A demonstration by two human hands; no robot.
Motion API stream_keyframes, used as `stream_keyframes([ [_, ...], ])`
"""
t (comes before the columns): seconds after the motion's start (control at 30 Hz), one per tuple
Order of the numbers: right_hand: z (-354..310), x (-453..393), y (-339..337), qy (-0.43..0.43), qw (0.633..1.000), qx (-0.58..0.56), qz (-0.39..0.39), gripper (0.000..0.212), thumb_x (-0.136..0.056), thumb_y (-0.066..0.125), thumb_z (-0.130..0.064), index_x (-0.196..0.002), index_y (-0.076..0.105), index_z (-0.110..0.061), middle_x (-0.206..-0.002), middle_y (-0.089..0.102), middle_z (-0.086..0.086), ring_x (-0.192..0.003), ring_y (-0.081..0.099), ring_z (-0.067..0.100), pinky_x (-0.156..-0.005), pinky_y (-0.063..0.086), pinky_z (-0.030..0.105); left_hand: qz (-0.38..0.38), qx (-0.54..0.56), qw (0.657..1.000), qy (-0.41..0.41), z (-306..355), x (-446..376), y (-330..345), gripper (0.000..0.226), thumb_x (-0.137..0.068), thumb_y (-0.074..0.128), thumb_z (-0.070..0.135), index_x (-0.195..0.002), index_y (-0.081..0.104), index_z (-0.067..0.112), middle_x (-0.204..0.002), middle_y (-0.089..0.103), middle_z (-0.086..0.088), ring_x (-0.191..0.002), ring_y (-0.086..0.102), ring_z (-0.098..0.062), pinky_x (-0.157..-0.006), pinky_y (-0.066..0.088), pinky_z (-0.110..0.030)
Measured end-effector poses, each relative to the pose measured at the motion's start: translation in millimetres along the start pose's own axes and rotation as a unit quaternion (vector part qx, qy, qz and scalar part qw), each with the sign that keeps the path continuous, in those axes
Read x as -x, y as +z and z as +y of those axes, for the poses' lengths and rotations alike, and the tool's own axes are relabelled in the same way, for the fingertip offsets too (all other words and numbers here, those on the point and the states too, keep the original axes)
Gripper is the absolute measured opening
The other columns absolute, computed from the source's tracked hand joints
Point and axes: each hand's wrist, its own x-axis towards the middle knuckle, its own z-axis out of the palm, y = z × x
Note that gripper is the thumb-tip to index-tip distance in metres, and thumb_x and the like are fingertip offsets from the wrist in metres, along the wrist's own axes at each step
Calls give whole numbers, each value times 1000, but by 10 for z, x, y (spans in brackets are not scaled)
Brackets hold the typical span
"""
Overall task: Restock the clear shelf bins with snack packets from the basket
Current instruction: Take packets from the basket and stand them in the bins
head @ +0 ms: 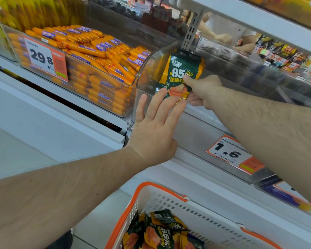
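Note:
A dark green and orange snack packet [180, 76] stands upright against the left end wall of a clear shelf bin [255, 81]. My right hand [203, 92] pinches its lower right edge, thumb on the front. My left hand [154, 126] has straight fingers touching the packet's bottom edge and the bin's front corner. Below, a white basket with an orange rim [192, 211] holds several more packets [160, 232] of the same kind.
To the left a clear bin of orange sausage sticks [90, 56] carries a 29.8 price tag [43, 58]. A 1.6 price tag [233, 153] sits on the shelf front. A white shelf [258, 17] overhangs above. Another person [228, 33] stands behind the shelving.

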Motion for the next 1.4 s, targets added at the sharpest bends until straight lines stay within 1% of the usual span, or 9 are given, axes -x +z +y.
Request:
stream_keyframes([
  [0.27, -8, 51, -46, -1, 1000, 14, -7, 56, -74, 78, -55, -96, 63, -6, -75, 71, 12, -63, 72, 20, -65, 62, 36, -13, -6, 1000, -3, 5, -6, -41, 78, -64, 45, 22, -140, 46, 7, -143, 48, -10, -142, 27, -32, -116, 14, -59],
  [0.53, -11, 154, -140, 10, 999, 29, -7, 51, -76, 80, -49, -95, 61, -6, -75, 65, 9, -66, 71, 20, -67, 62, 36, -43, 1, 999, -11, 11, -6, -100, 82, -65, 43, 25, -145, 33, 10, -151, 33, -5, -145, 20, -30, -117, 11, -57],
  [0.7, -47, 302, -276, -30, 988, 149, -8, 46, -76, 80, -48, -83, 59, -7, -71, 67, 10, -62, 70, 20, -64, 62, 34, -49, 18, 998, -25, 62, -39, -149, 80, -63, 47, 24, -142, 35, 11, -150, 36, -7, -145, 23, -30, -116, 12, -58],
  [0.8, -70, 451, -364, -47, 979, 199, -15, 44, -73, 79, -46, -82, 63, -6, -69, 70, 11, -59, 70, 19, -61, 61, 32, -3, 53, 998, 22, 160, -40, -211, 75, -60, 50, 20, -134, 42, 11, -146, 36, -9, -142, 28, -31, -114, 18, -57],
  [0.9, -84, 658, -488, -105, 965, 237, 40, 28, -75, 71, -39, -72, 63, -12, -71, 69, 5, -65, 68, 22, -52, 51, 26, 32, 132, 987, 90, 302, 56, -281, 65, -56, 55, 15, -121, 47, 14, -132, 43, -7, -125, 44, -30, -97, 32, -45],
  [1.03, 92, 1212, -655, -273, 908, 269, 167, 27, -82, 56, -42, -84, 69, -18, -87, 70, -1, -86, 64, 28, -66, 45, 31, -99, 234, 966, 48, 443, 316, -270, 56, -62, 51, 20, -118, 46, 18, -117, 51, -3, -106, 49, -24, -85, 28, -32],
  [1.2, 714, 1789, -547, -525, 790, 215, 232, 18, -75, 62, -29, -62, 60, -17, -60, 59, 2, -58, 60, 28, -50, 44, 31, -316, 263, 912, -12, 647, 626, -224, 45, -77, 55, 19, -122, 50, 18, -109, 48, 11, -111, 50, -20, -89, 25, -30],
  [1.3, 1086, 1900, -433, -532, 806, 167, 199, 20, -76, 58, -27, -59, 59, -16, -58, 57, 2, -56, 58, 27, -50, 45, 33, -413, 250, 876, -13, 734, 802, -213, 44, -83, 58, 22, -125, 45, 21, -108, 39, 14, -114, 43, -16, -90, 23, -28],
  [1.4, 1535, 2040, -293, -446, 880, 116, 120, 23, -78, 55, -28, -58, 57, -16, -57, 54, -4, -56, 52, 18, -50, 43, 30, -467, 231, 853, 4, 757, 922, -223, 46, -81, 53, 31, -126, 47, 21, -114, 50, 9, -114, 45, -17, -93, 29, -31],
])
